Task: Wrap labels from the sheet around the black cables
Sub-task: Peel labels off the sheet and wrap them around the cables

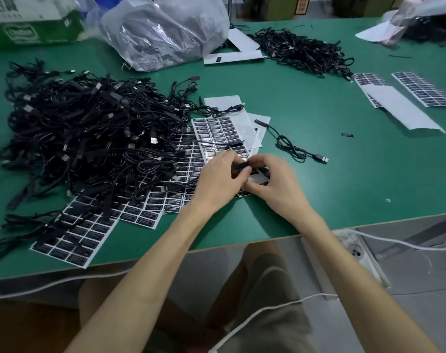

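I have both hands low over the label sheet, which lies at the near middle of the table. My left hand pinches the black cable between thumb and fingertips. My right hand curls its fingers round the thicker end of that same cable, just above the sheet's near rows. Whether a label already sits under those fingers I cannot tell. I judge the cable light and limp along its thin run, so I would hold it by the stiffer thick section, where a label has something firm to wrap against. The labels look like thin glossy film that would crease or stick to itself, so they are best lifted by one edge. The tangled pile of cables lies to my left, spilling over further sheets. One loose cable rests just right of the sheet.
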`<state>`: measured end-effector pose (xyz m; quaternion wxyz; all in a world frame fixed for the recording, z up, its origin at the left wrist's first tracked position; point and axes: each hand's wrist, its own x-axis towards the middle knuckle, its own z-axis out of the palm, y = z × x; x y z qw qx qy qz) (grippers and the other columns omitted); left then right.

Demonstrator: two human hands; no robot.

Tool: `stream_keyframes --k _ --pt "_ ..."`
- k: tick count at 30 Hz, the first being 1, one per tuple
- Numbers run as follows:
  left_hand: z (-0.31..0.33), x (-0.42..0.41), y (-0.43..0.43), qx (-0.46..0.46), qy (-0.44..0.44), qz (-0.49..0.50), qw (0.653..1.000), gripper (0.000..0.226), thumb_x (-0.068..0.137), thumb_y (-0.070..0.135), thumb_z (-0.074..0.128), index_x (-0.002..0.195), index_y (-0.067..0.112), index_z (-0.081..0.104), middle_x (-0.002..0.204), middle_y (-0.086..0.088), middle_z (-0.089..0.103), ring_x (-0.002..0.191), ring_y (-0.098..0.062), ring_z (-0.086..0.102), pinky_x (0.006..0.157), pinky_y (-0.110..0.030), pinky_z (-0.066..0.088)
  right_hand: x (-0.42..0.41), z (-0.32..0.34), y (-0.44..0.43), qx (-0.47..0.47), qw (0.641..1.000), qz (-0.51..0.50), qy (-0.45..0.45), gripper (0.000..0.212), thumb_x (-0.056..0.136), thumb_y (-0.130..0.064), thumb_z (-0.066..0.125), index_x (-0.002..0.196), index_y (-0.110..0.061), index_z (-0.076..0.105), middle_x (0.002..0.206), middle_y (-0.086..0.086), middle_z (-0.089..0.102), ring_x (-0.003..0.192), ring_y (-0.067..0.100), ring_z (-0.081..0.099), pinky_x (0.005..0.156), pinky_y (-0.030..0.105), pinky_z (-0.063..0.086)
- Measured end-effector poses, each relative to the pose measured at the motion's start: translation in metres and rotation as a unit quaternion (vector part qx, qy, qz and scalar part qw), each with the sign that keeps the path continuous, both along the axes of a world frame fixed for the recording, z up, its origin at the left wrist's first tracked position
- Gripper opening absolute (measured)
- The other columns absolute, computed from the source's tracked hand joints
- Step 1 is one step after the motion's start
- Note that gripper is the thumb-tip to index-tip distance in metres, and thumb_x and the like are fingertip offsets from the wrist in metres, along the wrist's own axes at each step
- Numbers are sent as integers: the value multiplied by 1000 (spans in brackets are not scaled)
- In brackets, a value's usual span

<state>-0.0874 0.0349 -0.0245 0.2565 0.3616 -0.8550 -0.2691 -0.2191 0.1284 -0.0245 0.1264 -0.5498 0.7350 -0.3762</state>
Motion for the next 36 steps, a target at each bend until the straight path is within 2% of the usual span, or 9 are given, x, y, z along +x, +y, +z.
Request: stream_keyframes --k 4,6,9,12,25,30,36 --pt "6 4 -6 94 10 -2 995 20 87 37 76 92 24 62 90 7 71 83 -16 65 76 -36 52 1 -1 0 -1 1000 -3 10 42 83 -21 80 123 -16 66 116 -2 68 116 22 56 96 34 46" --pt "8 6 -7 111 14 -5 994 18 86 35 76 92 23 63 83 8 71 75 -12 63 74 -36 52 1 0 0 0 1000 -5 13 42 83 -20 79 122 -15 66 116 -2 68 116 22 56 97 35 46" --pt "8 6 -6 102 14 0 995 14 86 32 74 90 24 63 76 10 67 68 -10 58 64 -31 45 2 1 1 -4 1000 -4 18 41 84 -21 79 123 -16 65 115 -2 67 115 21 54 96 33 45" --pt "9 5 -5 101 8 9 995 12 86 32 71 90 24 63 76 10 66 70 -10 58 62 -29 39 3 1 2 -4 1000 -4 24 41 85 -21 79 123 -15 65 116 -1 67 116 21 52 95 30 43" --pt "8 4 -8 86 8 13 996 6 87 32 66 87 27 62 73 12 63 68 -6 55 62 -28 36 6 2 1 -3 999 -4 41 45 87 -31 80 125 -14 61 117 0 65 117 21 50 94 31 42" --pt "5 5 -10 94 17 2 995 21 89 46 74 88 27 63 72 13 64 66 -1 56 59 -26 36 6 1 1 -2 999 -6 47 46 87 -29 79 126 -14 60 118 0 64 117 21 49 92 26 39" --pt "4 5 -14 105 18 3 994 14 87 36 74 85 29 62 68 15 63 60 2 54 57 -24 37 6 1 1 -3 999 -5 39 48 86 -33 80 126 -14 60 117 -1 65 117 19 49 92 26 39"
